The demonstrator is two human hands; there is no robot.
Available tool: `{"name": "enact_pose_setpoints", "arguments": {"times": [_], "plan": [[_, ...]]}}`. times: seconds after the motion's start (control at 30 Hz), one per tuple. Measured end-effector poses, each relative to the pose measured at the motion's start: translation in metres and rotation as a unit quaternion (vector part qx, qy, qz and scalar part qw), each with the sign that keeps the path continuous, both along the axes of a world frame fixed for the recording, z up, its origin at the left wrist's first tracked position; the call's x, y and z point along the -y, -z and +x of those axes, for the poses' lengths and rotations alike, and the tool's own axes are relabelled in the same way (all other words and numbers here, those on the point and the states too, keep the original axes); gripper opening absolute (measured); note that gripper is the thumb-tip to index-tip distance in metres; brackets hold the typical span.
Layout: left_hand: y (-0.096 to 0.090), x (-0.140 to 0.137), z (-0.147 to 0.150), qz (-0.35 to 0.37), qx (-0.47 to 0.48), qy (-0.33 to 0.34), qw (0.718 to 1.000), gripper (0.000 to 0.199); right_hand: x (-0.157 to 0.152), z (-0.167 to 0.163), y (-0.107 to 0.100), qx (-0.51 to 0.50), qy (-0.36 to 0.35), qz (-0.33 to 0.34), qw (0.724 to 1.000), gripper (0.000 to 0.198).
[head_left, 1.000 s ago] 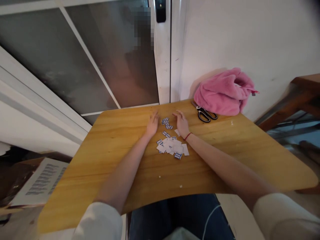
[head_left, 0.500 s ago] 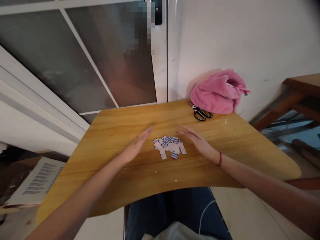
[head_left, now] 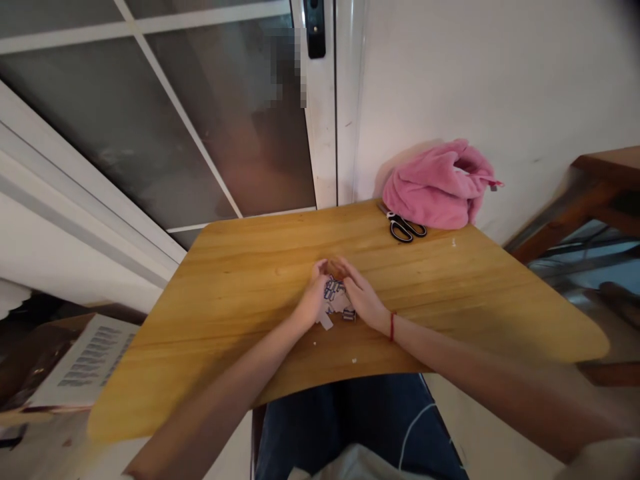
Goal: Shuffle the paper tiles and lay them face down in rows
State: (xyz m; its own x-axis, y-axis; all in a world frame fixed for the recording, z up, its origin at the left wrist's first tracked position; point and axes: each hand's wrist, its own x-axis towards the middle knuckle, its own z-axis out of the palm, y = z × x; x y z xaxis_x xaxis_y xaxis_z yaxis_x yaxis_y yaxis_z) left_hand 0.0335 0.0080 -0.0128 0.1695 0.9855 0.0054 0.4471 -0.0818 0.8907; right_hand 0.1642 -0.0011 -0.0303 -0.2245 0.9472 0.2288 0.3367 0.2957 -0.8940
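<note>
A small heap of paper slips [head_left: 340, 303], white with some blue-edged printing, lies on the wooden table [head_left: 240, 267]. My left hand [head_left: 315, 290] curls against the heap's left side, fingers drawn together. From the right, my right hand [head_left: 361, 293] closes in on the same slips, with a red cord at its wrist. The fingertips of both hands come close together beyond the heap, and the slips are pressed between the palms. One white slip pokes out toward me at the near left. Some slips are hidden under the hands.
Black-handled scissors [head_left: 406, 229] lie at the back right, partly beside a pink plush bag [head_left: 435, 187] against the wall. Tiny white scraps [head_left: 354, 361] sit near the front edge. A cardboard box [head_left: 95, 360] stands on the floor at left; a glazed door [head_left: 225, 120] rises behind.
Both hands have swept inward from either side and cupped the slips. The heap has become narrower and tighter between them. The scissors and bag have stayed put.
</note>
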Motion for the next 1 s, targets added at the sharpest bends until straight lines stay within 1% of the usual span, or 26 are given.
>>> {"name": "enact_pose_setpoints", "arguments": {"times": [0.03,0.07,0.1,0.13,0.17,0.2,0.23,0.27,0.3,0.37,0.43,0.47,0.57,0.67,0.73,0.8,0.87,0.93,1.0], "plan": [[-0.004,0.000,-0.008,0.012,0.013,-0.002,1.000,0.049,0.002,0.007,-0.001,-0.017,0.016,0.002,1.000,0.061],[-0.008,0.001,-0.020,0.028,0.002,0.016,0.999,0.050,0.006,0.017,-0.002,-0.004,0.029,0.011,1.000,0.061],[-0.011,0.004,-0.035,0.033,-0.037,0.042,0.998,0.058,0.011,0.028,-0.003,0.041,0.030,0.022,0.998,0.059],[-0.014,0.007,-0.052,0.026,-0.093,0.085,0.992,0.071,0.017,0.039,-0.005,0.106,0.016,0.042,0.993,0.062],[-0.016,0.011,-0.068,0.024,-0.155,0.133,0.979,0.087,0.023,0.050,-0.007,0.184,-0.022,0.070,0.980,0.068],[-0.016,0.015,-0.083,0.040,-0.218,0.172,0.960,0.104,0.028,0.059,-0.009,0.251,-0.061,0.103,0.960,0.078],[-0.016,0.019,-0.095,0.055,-0.271,0.194,0.941,0.116,0.032,0.067,-0.010,0.303,-0.095,0.130,0.939,0.087],[-0.015,0.022,-0.103,0.065,-0.314,0.206,0.925,0.122,0.035,0.071,-0.011,0.341,-0.120,0.146,0.921,0.095],[-0.013,0.024,-0.107,0.076,-0.346,0.212,0.911,0.123,0.035,0.073,-0.012,0.367,-0.137,0.156,0.907,0.101],[-0.011,0.023,-0.104,0.091,-0.378,0.223,0.894,0.115,0.028,0.069,-0.012,0.391,-0.152,0.158,0.894,0.104],[-0.009,0.015,-0.090,0.101,-0.380,0.240,0.887,0.109,0.015,0.058,-0.012,0.392,-0.172,0.151,0.891,0.103],[-0.010,0.010,-0.082,0.104,-0.374,0.249,0.887,0.108,0.007,0.052,-0.012,0.388,-0.186,0.146,0.891,0.104],[-0.011,-0.007,-0.062,0.110,-0.342,0.255,0.898,0.110,-0.015,0.039,-0.013,0.371,-0.219,0.135,0.892,0.105],[-0.011,-0.016,-0.053,0.118,-0.324,0.206,0.916,0.105,-0.025,0.035,-0.016,0.335,-0.222,0.138,0.905,0.108],[-0.012,-0.016,-0.050,0.101,-0.323,0.165,0.926,0.100,-0.026,0.037,-0.022,0.300,-0.220,0.123,0.920,0.105],[-0.015,-0.015,-0.050,0.067,-0.309,0.148,0.937,0.092,-0.025,0.038,-0.030,0.274,-0.208,0.092,0.934,0.087],[-0.021,-0.015,-0.050,0.029,-0.282,0.147,0.948,0.082,-0.025,0.037,-0.037,0.275,-0.181,0.060,0.942,0.071],[-0.030,-0.017,-0.052,-0.002,-0.256,0.166,0.952,0.077,-0.027,0.035,-0.041,0.296,-0.158,0.036,0.941,0.071],[-0.039,-0.019,-0.055,-0.037,-0.236,0.212,0.948,0.078,-0.030,0.031,-0.042,0.311,-0.159,0.025,0.937,0.077]]}}
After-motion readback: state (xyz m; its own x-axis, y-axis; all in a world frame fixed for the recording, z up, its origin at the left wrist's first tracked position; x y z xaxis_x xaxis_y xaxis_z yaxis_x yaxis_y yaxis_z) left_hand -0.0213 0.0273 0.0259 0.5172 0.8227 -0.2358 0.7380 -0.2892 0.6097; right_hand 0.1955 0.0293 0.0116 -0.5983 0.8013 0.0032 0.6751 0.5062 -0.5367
